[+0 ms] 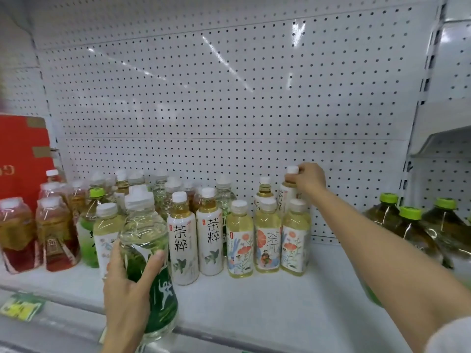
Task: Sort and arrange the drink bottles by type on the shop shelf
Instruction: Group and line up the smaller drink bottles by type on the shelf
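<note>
Bottles behind the front row [265, 235] are partly hidden; left hand [132, 284] wraps a green-labelled bottle [147, 250]; right hand [309, 178] pinches a rear bottle [289, 192] at its neck.

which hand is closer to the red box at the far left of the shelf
Left. The left hand grips a green-labelled bottle at the shelf front, a few bottles right of the red box. The right hand holds a bottle cap far across the shelf.

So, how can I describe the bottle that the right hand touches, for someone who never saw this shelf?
Find the white pegboard wall. At its foot, behind the three flower-label bottles, stand two white-label bottles. It is the right one, under the right hand.
</note>
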Demonstrator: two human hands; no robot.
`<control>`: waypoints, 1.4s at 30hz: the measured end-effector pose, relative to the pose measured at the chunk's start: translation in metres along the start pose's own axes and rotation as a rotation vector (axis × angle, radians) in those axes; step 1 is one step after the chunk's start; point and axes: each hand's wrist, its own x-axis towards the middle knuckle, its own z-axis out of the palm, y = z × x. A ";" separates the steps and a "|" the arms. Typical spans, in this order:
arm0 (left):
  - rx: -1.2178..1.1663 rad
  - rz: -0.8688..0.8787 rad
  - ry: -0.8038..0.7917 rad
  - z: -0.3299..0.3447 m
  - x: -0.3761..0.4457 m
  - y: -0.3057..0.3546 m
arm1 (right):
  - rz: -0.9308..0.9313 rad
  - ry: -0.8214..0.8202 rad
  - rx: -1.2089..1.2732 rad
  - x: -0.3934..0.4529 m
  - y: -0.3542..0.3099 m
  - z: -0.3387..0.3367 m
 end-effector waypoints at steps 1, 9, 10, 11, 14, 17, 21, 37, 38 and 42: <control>-0.002 0.003 -0.005 0.003 -0.001 0.003 | -0.050 0.041 0.088 0.000 -0.007 -0.009; -0.049 0.023 0.036 0.016 -0.007 -0.005 | -0.393 0.270 0.707 -0.039 -0.096 -0.081; -0.068 0.042 0.026 0.016 -0.009 -0.002 | -0.408 0.282 0.714 -0.046 -0.102 -0.084; -0.084 0.051 0.018 0.016 -0.012 -0.001 | -0.415 0.269 0.729 -0.054 -0.106 -0.083; -0.096 0.055 0.024 0.010 -0.017 -0.006 | -0.372 0.124 0.809 -0.082 -0.103 -0.065; -0.146 0.028 0.053 -0.003 -0.026 -0.004 | -0.298 -0.033 0.836 -0.120 -0.094 -0.035; -0.161 0.013 0.031 -0.026 -0.033 0.001 | -0.249 -0.147 0.819 -0.164 -0.088 0.009; -0.049 -0.056 0.055 -0.227 0.038 -0.041 | -0.173 -0.272 0.913 -0.293 -0.183 0.162; -0.051 -0.053 0.051 -0.244 0.046 -0.046 | -0.167 -0.277 0.924 -0.302 -0.192 0.173; -0.085 -0.024 0.036 -0.291 0.079 -0.064 | -0.169 -0.294 0.899 -0.325 -0.223 0.212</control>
